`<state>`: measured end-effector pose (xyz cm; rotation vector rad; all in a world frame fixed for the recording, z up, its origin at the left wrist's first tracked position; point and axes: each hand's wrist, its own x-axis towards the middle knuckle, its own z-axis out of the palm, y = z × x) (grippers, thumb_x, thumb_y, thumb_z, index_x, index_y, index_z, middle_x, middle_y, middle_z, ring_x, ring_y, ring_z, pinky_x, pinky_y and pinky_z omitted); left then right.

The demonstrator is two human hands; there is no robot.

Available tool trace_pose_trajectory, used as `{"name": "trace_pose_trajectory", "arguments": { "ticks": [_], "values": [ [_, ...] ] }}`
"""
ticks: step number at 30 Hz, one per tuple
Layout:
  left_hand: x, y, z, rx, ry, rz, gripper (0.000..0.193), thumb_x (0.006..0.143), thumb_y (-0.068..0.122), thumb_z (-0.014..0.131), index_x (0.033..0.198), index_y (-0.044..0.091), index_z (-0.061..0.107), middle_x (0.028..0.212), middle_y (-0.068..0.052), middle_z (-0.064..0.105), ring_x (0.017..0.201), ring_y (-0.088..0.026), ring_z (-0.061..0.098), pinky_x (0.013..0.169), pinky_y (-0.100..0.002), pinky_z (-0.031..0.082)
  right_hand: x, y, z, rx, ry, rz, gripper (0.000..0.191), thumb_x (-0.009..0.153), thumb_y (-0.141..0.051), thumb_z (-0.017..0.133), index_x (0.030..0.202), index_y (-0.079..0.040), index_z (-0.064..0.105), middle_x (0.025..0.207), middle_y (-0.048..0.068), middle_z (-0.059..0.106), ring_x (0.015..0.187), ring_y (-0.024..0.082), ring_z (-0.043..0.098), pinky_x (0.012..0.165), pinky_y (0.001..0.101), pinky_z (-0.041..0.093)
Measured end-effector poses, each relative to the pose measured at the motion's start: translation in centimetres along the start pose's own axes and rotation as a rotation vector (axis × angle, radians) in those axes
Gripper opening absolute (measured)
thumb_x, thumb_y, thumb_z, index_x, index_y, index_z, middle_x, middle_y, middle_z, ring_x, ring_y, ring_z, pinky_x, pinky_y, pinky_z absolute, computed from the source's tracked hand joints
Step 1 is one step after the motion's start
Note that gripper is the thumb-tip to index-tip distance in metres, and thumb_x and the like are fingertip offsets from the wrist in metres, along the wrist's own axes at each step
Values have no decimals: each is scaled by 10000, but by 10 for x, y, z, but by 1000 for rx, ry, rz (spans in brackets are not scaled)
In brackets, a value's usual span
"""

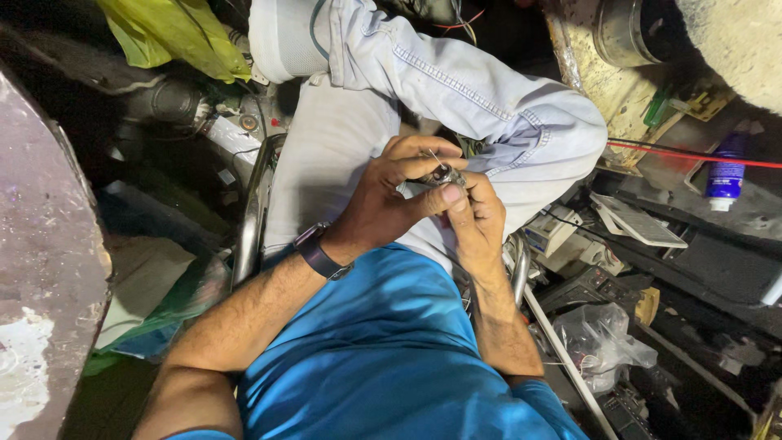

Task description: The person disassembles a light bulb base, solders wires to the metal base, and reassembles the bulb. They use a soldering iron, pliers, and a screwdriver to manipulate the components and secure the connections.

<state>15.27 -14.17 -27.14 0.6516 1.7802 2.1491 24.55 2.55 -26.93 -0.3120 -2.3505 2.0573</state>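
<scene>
Two hands meet above the person's lap, close to the centre of the view. The left hand (389, 195), its wrist wearing a dark watch (319, 254), curls its fingers and thumb tight around a small metal part (445, 174), pinching it from the nine o'clock side. The right hand (476, 218) comes up from six o'clock, its fingertips closed on the same part from below; what kind of part it is cannot be told, since the fingers hide most of it. Thin wires seem to rise from it toward twelve o'clock. A blue spray can (726, 171) stands well apart at three o'clock, and a yellow-green bag (173, 33) lies toward eleven o'clock.
</scene>
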Motion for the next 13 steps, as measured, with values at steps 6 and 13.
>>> {"name": "trace_pose_trajectory", "arguments": {
  "ticks": [6,13],
  "values": [
    [2,1,-3,-334,-60,-105,288,1013,217,742,1222,20,720,1210,-88,731,1162,-166,642,1064,-334,515,5,-8,-8,-226,19,29,434,1102,-451,550,1064,-32,655,725,-25,566,682,44,475,628,223,392],
    [3,14,-7,-204,16,-104,295,996,227,755,1240,66,713,1239,-95,733,1117,-144,661,971,-286,540,-22,16,-3,276,36,186,430,1110,-437,618,983,-29,665,662,20,529,599,77,444,542,247,339]
  ]
}}
